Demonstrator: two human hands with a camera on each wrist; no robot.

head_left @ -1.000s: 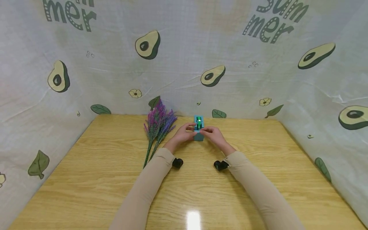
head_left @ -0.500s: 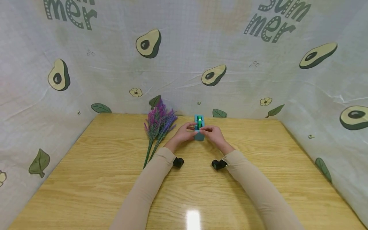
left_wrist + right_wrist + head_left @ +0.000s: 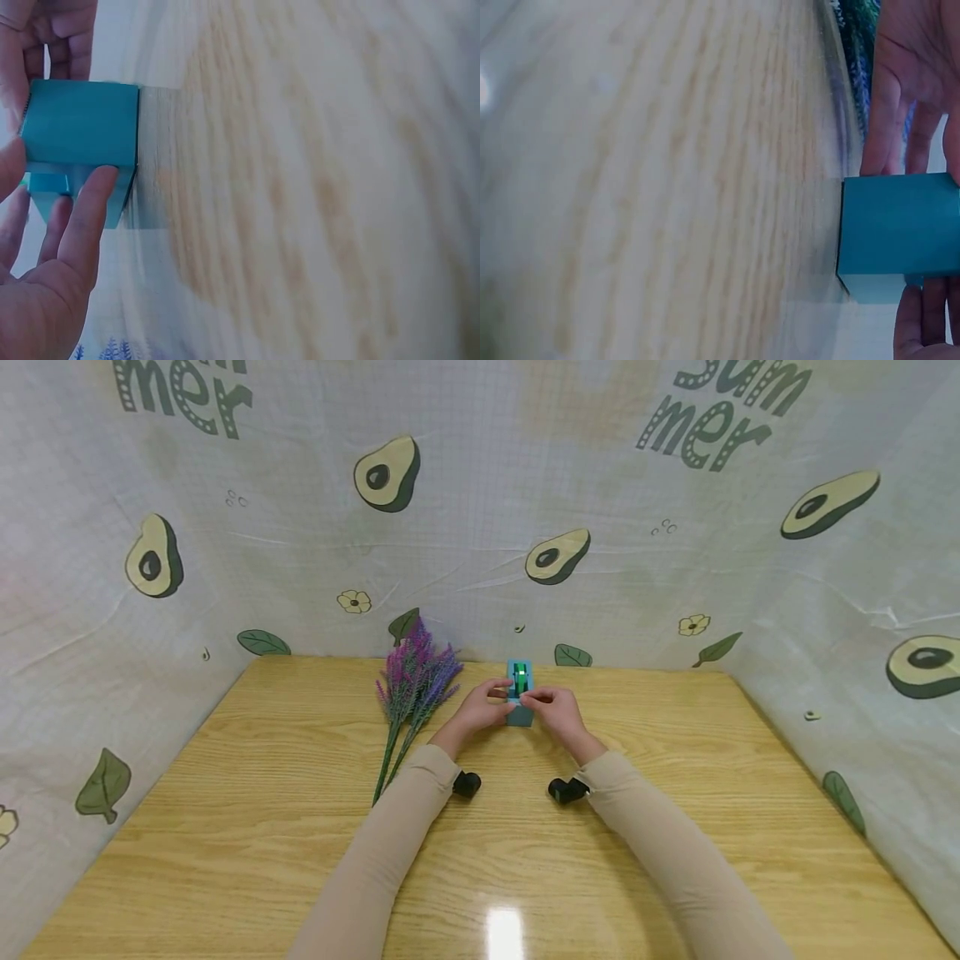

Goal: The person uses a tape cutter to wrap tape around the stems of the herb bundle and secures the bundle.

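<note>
A teal tape dispenser (image 3: 520, 718) with a roll of green tape (image 3: 521, 677) stands near the back of the table, its front block facing me. My left hand (image 3: 480, 708) grips it from the left side. In the left wrist view, that hand's fingertips (image 3: 105, 180) press against the side of the dispenser (image 3: 82, 120). At the front of the roll my right hand (image 3: 558, 712) brings thumb and index finger together, pinching the tape by the cutting edge. The right wrist view has its curled fingers (image 3: 922, 322) beside the block; the pinch itself is hidden there.
Purple and violet artificial lavender stems (image 3: 412, 693) lie left of the dispenser, beside my left forearm. A black wrist camera (image 3: 467, 785) sits at each cuff. Behind the wooden table (image 3: 300, 827) hangs a pale avocado-print cloth (image 3: 465, 527).
My right wrist has shifted slightly inward to the left, while the fingers stay at the front of the roll. The left hand and the dispenser keep their places.
</note>
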